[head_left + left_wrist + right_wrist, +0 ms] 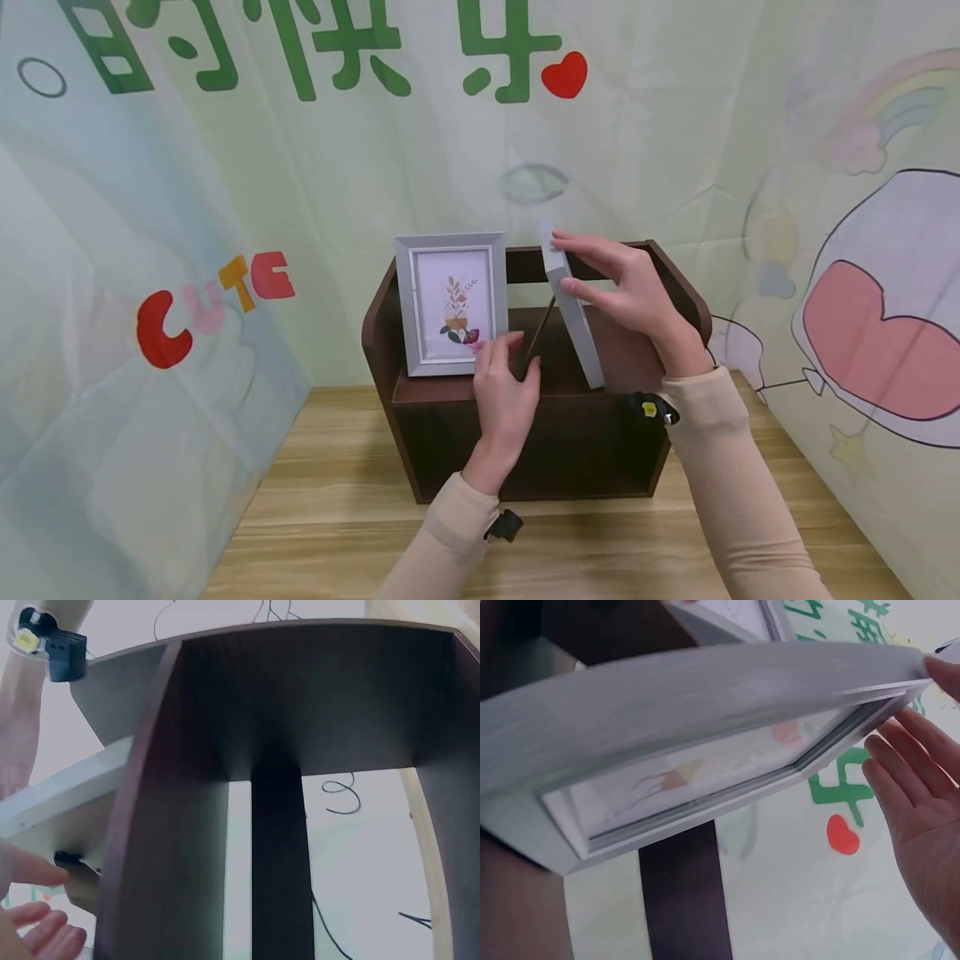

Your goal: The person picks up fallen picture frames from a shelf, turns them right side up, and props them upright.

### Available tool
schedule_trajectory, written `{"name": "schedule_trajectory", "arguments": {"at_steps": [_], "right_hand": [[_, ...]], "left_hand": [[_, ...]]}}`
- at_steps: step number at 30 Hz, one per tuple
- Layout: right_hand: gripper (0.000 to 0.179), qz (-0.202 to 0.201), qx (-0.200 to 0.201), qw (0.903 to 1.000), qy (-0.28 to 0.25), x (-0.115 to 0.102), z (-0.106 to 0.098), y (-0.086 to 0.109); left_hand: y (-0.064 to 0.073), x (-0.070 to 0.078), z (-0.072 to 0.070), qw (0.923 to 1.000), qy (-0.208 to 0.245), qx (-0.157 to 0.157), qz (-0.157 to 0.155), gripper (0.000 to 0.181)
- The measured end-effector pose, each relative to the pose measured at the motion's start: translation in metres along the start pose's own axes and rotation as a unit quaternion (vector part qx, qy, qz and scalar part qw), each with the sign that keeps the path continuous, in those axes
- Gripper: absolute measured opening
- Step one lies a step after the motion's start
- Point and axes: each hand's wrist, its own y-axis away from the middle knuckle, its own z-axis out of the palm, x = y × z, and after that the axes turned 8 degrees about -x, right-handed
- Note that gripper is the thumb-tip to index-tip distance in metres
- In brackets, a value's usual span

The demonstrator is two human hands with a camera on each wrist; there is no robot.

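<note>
My right hand [630, 287] holds a white picture frame [573, 321] near its top, thumb on the side edge and fingers toward the top. The frame stands tilted and nearly edge-on on the upper shelf of a dark brown rack [465, 390]. In the right wrist view its glazed front and a printed picture show. A thin brown support leg [542, 329] juts from its back. My left hand [504, 400] is at this leg, thumb against it and fingers loosely bent. A second white picture frame [452, 304] with a flower print stands upright on the shelf's left.
The rack has raised side panels [686, 292], an open back and an open lower compartment [525, 450]. It stands on a wood-grain tabletop [322, 475]. Printed cloth [337, 167] with green characters hangs behind and along both sides.
</note>
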Motion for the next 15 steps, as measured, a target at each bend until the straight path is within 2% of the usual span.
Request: {"name": "schedule_trajectory", "arguments": {"at_steps": [2, 6, 11, 15], "right_hand": [[0.042, 0.017, 0.015, 0.9997, -0.006, 0.003, -0.001, 0.002], [0.038, 0.083, 0.043, 0.9956, -0.010, 0.011, -0.003, 0.004], [0.041, 0.160, 0.040, 0.9863, 0.002, 0.026, -0.002, 0.002], [0.044, 0.194, 0.029, 0.9805, 0.018, 0.059, 0.001, 0.002]], "left_hand": [[-0.001, 0.006, 0.001, 0.9998, 0.014, 0.007, 0.011, 0.033], [-0.004, 0.018, 0.003, 0.9982, 0.050, 0.010, 0.031, 0.037], [-0.009, 0.031, 0.008, 0.9965, 0.079, 0.000, 0.030, 0.039], [-0.009, 0.037, 0.014, 0.9959, 0.087, -0.009, 0.020, 0.039]]}}
